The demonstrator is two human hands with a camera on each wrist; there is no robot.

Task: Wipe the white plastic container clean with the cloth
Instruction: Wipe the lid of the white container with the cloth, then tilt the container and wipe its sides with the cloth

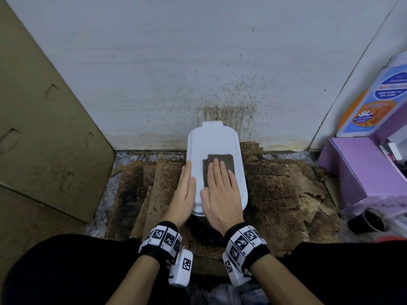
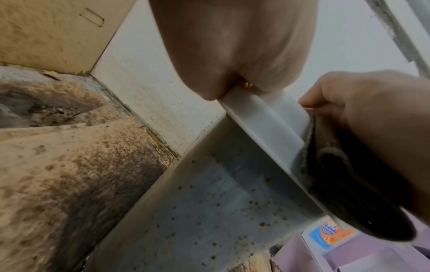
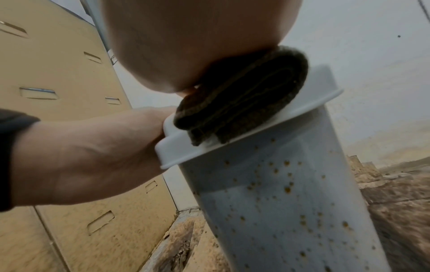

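The tall white plastic container [image 1: 212, 142] stands against the wall, its lid facing up. Its side wall [image 3: 291, 211] is dotted with brown specks. A folded dark brown cloth [image 1: 220, 162] lies on the lid. My right hand [image 1: 220, 186] presses flat on the cloth, fingers straight. In the right wrist view the cloth [image 3: 242, 95] is squeezed between my palm and the lid [image 3: 309, 103]. My left hand [image 1: 187, 186] lies along the lid's left edge with straight fingers, thumb on top. In the left wrist view the lid rim [image 2: 263, 125] runs under that palm.
A large cardboard box [image 1: 44, 139] stands close on the left. The white wall [image 1: 176, 73] behind is stained. Torn, dirty cardboard sheets [image 1: 286, 190] cover the floor. On the right are a purple box [image 1: 363, 172], a labelled bottle [image 1: 378, 95] and a plastic bag [image 1: 374, 216].
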